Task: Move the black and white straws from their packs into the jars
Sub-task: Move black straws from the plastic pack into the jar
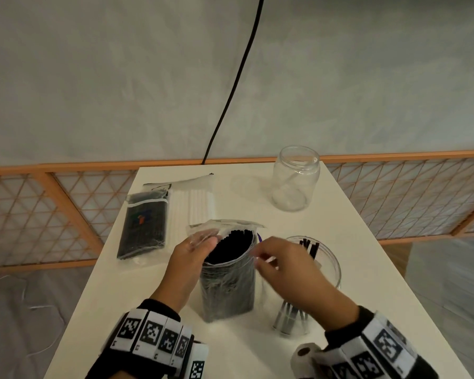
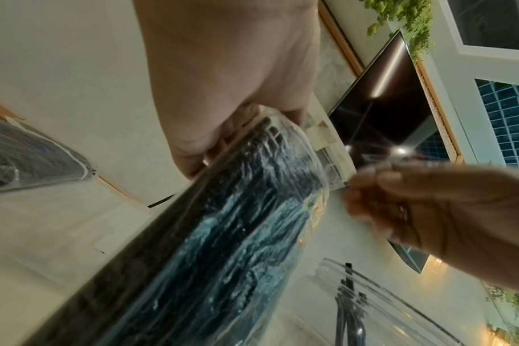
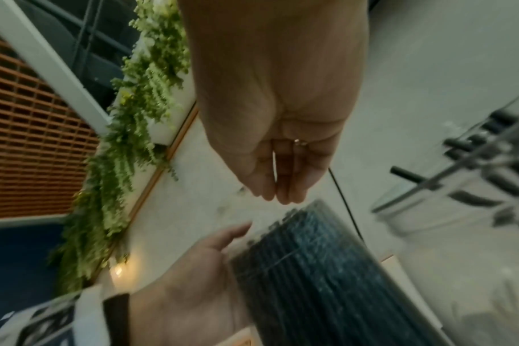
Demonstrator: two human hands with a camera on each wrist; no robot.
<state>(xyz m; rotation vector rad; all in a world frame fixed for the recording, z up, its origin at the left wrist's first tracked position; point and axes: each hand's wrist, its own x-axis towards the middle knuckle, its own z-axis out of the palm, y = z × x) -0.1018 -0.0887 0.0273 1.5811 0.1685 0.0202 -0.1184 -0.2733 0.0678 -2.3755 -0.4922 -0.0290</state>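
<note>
An open clear pack of black straws (image 1: 227, 280) stands upright at the table's middle, and my left hand (image 1: 196, 248) grips its top left edge. In the left wrist view my left hand (image 2: 237, 131) curls round the pack (image 2: 222, 234) near its mouth. My right hand (image 1: 268, 259) hovers, blurred, just right of the pack's rim. In the right wrist view my right hand (image 3: 277, 194) points its fingers, close together, at the straw ends (image 3: 305, 257) and holds nothing. A glass jar (image 1: 316, 272) with a few black straws stands right of the pack.
An empty glass jar (image 1: 296, 179) stands at the back right of the white table (image 1: 367, 269). A second pack of black straws (image 1: 143, 225) and a pack of white straws (image 1: 192, 203) lie at the back left. A black cable (image 1: 230, 91) hangs behind the table.
</note>
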